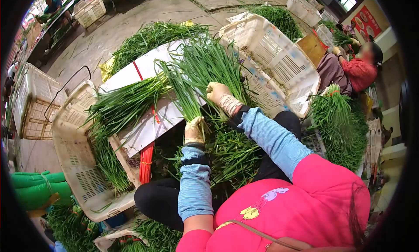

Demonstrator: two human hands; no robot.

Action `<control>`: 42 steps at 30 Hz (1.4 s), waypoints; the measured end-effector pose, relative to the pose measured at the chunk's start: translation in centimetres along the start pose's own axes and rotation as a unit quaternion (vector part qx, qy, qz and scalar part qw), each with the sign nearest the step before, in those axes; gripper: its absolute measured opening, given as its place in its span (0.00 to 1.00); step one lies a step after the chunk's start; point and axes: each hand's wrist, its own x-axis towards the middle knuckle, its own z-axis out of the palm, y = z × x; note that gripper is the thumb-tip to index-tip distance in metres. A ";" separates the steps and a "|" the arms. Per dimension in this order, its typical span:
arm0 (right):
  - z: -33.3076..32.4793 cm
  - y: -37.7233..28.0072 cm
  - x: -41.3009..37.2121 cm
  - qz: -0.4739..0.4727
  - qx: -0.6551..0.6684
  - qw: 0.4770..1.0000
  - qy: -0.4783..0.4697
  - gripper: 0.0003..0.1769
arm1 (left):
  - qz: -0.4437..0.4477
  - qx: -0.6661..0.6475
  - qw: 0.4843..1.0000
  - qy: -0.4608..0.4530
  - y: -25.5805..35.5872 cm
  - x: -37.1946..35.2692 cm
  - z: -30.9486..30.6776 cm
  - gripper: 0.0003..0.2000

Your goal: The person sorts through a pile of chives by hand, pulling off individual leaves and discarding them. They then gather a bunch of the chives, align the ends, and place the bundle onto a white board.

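My left hand (194, 131), in a pale glove, is closed around the lower ends of a bunch of garlic chives (185, 95), whose leaves fan up and away from me. My right hand (220, 95), also gloved, is a loose fist at the edge of a large heap of garlic chives (211, 64). Whatever its fingers hold is hidden. A white board (148, 132) lies under the chives like a small table. On its left rests another pile of chives (135, 101). Loose trimmings (231, 151) lie below my hands, between my knees. Red ties (146, 162) hang at the board's front edge.
A pale plastic crate (74, 169) with chives stands left, and another crate (301, 80) tilts at the right. Bundled chives (338, 121) are stacked to my right. A person in red (360, 73) sits beyond them. Green rolled bundles (41, 186) lie at far left.
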 end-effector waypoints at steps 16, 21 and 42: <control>1.3 -1.7 0.4 -0.007 -0.228 0.973 -0.028 0.15 | -0.093 -0.004 0.995 -0.042 0.2 0.7 -0.4 0.09; 0.6 -2.2 0.7 0.046 -0.150 0.987 -0.020 0.14 | -0.093 0.020 0.994 -0.048 0.7 -0.1 0.2 0.07; -0.2 -0.8 -0.5 0.045 0.351 0.922 -0.153 0.15 | -0.012 0.066 0.993 -0.098 -1.4 -0.1 1.8 0.12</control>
